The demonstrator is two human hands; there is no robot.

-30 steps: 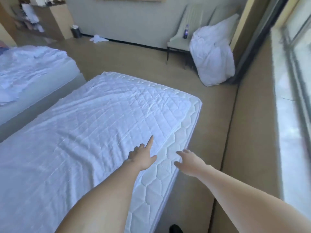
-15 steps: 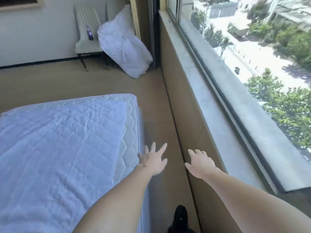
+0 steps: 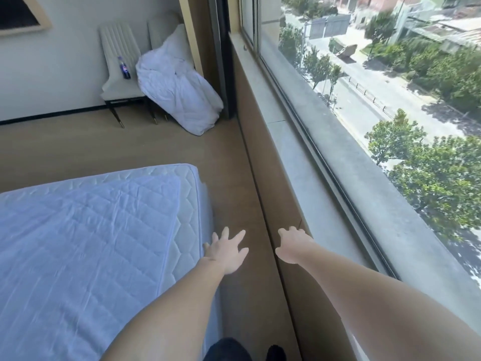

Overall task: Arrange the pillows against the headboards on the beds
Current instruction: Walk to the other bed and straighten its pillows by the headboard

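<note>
Far left, on white chair (image 3: 118, 74): dark bottle (image 3: 124, 68) with blue-red label, writing too small to read. White bundle of bedding (image 3: 179, 93), pillow or duvet unclear, leans on second chair by far corner, foot on floor (image 3: 130, 144). Near left: bed (image 3: 86, 230), quilted pad over bare mattress, headboard out of view. Right: window sill (image 3: 299, 157), street and trees beyond glass. Left hand (image 3: 226, 250) over floor gap just beside mattress edge, fingers spread, grip empty. Right hand (image 3: 292, 246) near sill wall, fingers loosely curled, holding nothing. Dark shoes (image 3: 234, 350) at bottom edge.
</note>
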